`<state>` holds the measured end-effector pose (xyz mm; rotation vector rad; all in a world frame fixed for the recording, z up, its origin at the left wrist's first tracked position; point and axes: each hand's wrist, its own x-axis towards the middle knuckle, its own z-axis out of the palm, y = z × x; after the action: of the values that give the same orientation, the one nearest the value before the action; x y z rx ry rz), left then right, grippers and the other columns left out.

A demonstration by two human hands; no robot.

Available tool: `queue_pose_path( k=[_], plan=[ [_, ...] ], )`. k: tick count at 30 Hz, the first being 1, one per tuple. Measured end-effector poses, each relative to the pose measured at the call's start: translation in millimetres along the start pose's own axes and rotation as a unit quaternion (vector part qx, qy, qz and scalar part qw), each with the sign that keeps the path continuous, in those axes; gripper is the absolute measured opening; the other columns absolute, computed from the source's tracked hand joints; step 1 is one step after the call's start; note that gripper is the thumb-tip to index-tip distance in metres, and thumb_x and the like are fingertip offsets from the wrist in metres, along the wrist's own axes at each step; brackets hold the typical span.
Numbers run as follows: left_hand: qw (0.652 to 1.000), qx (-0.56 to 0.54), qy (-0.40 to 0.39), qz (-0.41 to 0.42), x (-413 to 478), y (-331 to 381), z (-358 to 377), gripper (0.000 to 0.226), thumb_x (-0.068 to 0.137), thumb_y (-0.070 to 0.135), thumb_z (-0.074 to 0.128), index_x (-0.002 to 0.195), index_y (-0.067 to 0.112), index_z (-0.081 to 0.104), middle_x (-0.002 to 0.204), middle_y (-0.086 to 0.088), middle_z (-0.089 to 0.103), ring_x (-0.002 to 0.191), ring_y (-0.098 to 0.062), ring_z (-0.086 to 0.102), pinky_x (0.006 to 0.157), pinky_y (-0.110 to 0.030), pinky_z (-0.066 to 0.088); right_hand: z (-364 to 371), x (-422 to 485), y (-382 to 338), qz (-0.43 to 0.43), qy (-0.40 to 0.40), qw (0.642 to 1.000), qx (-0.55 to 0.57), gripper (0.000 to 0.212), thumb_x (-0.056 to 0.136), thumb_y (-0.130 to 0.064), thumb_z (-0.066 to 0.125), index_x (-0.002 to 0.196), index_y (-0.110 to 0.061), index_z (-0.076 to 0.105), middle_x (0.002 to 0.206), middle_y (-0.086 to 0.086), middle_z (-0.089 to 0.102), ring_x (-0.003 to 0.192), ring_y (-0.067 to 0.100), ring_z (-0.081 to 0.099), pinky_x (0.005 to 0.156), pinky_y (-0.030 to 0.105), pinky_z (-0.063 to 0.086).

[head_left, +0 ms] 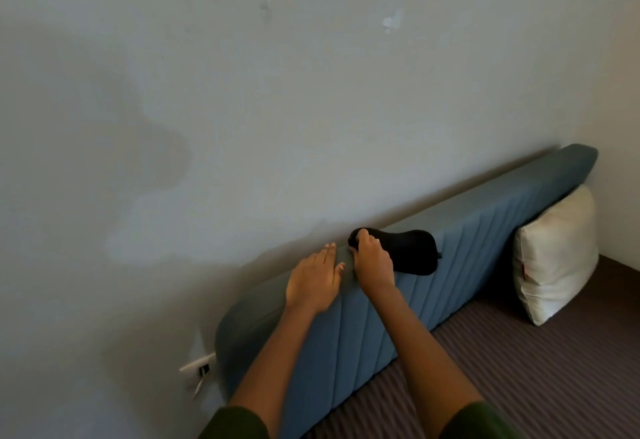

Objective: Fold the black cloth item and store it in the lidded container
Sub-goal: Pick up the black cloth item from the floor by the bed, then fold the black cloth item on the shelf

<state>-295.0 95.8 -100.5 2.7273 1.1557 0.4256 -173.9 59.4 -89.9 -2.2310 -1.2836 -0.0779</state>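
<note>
Over at the far left, low on the grey wall (pixel 242 92), a white wall socket (pixel 198 366) sticks out just beside the end of the blue padded headboard (pixel 460 251), which runs up and away to the right along the wall. On the headboard's rounded top edge lies the person's left hand (pixel 317 279), flat and palm down, fingers straight and held close together, gripping nothing. Right beside it, almost touching, the right hand (pixel 372 262) is curled over the left end of the black cloth item (pixel 412 251), fingers closed on the fabric there. That cloth is draped over the top of the headboard, a rounded dark shape with its bulk hanging down the front face, to the right of the hand. Both forearms reach up from dark green sleeves (pixel 235 424) at the bottom. Further right, a cream pillow (pixel 554 255) leans against the headboard, standing on the brown striped bedcover (pixel 536 362).
</note>
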Motion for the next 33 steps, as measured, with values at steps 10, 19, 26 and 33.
queue_pose_path(
  k=[10,19,26,33],
  plan=[
    [0.994,-0.007,-0.107,-0.004,-54.0,-1.5,-36.2,0.062,0.096,0.024,0.045,0.15,0.006,0.02,0.159,-0.012,0.02,0.147,-0.029,0.019,0.12,-0.04,0.012,-41.2,-10.0,-12.1,-0.033,0.059,0.998,-0.007,0.015,0.085,-0.011,0.057,0.094,0.0,0.052,0.086,0.033,0.068,0.082,0.049,0.065,0.068,0.047,0.052],
    [0.965,0.168,0.045,-0.196,-228.5,-116.7,-197.7,0.063,0.098,0.03,0.037,0.151,0.008,0.01,0.161,-0.009,0.008,0.15,-0.021,0.006,0.118,-0.043,-0.01,-85.3,-62.1,-246.0,-0.232,0.095,0.946,0.207,0.024,0.095,-0.023,0.049,0.102,0.0,0.048,0.081,0.028,0.065,0.07,0.043,0.061,0.057,0.032,0.034],
    [0.816,0.301,0.205,-0.449,-433.1,-186.5,-349.8,0.066,0.096,0.035,0.04,0.151,0.008,0.015,0.16,-0.01,0.013,0.15,-0.023,0.006,0.119,-0.042,-0.006,-89.8,-198.8,-491.7,-0.435,0.064,0.827,0.35,0.029,0.095,-0.031,0.047,0.111,-0.007,0.05,0.088,0.023,0.068,0.079,0.042,0.065,0.063,0.039,0.047],
    [0.694,0.272,0.197,-0.637,-600.4,-208.8,-407.3,0.071,0.097,0.043,0.036,0.152,0.007,0.01,0.161,-0.011,0.008,0.15,-0.022,0.004,0.12,-0.039,-0.005,-123.6,-383.3,-657.7,-0.535,-0.032,0.68,0.5,0.029,0.097,-0.028,0.044,0.122,-0.014,0.051,0.085,0.013,0.07,0.074,0.03,0.067,0.06,0.031,0.044]
  ],
)
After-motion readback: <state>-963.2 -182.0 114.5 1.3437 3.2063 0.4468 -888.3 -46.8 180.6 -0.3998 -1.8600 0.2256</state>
